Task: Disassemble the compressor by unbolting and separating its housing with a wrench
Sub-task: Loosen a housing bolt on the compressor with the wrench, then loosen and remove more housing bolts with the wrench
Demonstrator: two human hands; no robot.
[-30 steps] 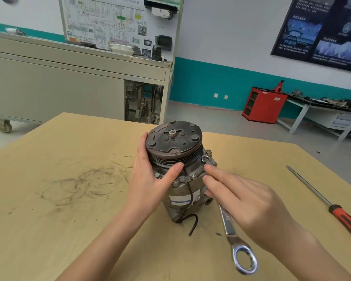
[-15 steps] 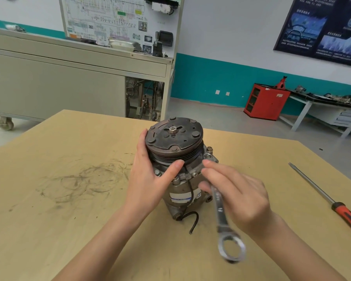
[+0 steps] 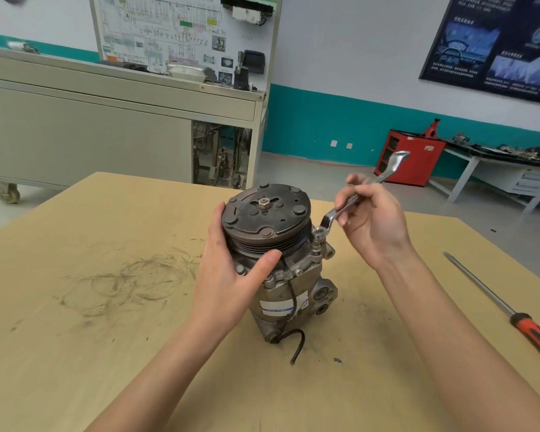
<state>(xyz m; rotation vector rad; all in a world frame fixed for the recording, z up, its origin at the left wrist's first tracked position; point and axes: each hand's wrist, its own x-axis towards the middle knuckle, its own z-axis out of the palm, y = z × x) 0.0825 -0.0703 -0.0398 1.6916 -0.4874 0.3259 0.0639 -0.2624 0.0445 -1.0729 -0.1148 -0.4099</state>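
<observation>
The compressor (image 3: 289,288) stands upright on the wooden table (image 3: 106,353), its dark pulley disc facing up. My left hand (image 3: 231,269) grips the pulley and upper housing from the left, thumb across the front. My right hand (image 3: 371,219) holds the shank of a silver wrench (image 3: 349,204) to the right of the compressor. The wrench's lower ring end sits on a bolt at the housing's upper right edge. Its other end points up and away to the right.
A red-handled screwdriver (image 3: 512,313) lies on the table at the right. A short black cable (image 3: 296,344) trails from the compressor's base. Dark scuff marks (image 3: 131,282) cover the table to the left. A grey cabinet on wheels (image 3: 116,135) stands beyond the table.
My right hand has flipped the wrench from hanging down in front of the compressor to pointing up and right, with its ring end now on the upper right bolt. My left hand keeps its grip.
</observation>
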